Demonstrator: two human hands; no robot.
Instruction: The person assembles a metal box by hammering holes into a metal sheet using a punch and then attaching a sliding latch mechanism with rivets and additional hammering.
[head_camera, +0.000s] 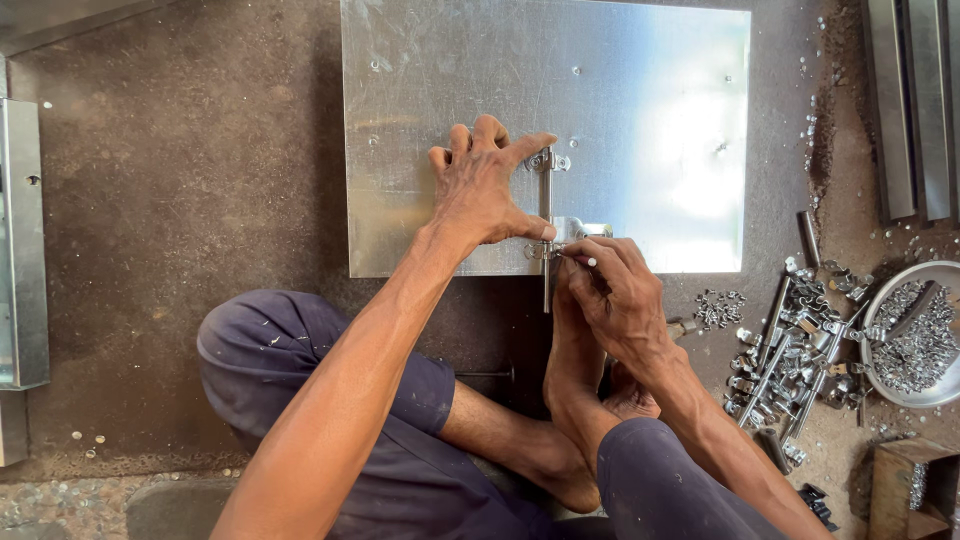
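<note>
From the head view, a shiny metal sheet (640, 120) lies flat on the dark floor, and a slim latch bolt (546, 215) sits on it with its long axis running straight toward and away from the person, its near end passing over the sheet's near edge. The left hand (482, 185) lies spread and flat on the sheet, thumb pressed against the bolt's left side, holding nothing. The right hand (615, 290) is closed in a pinch on a small white-tipped pin (583, 260), touching the bolt's near bracket from the right; it is the nearer hand. Loose bolts (790, 350) and a bowl of rivets (915, 335) rest well apart at right.
</note>
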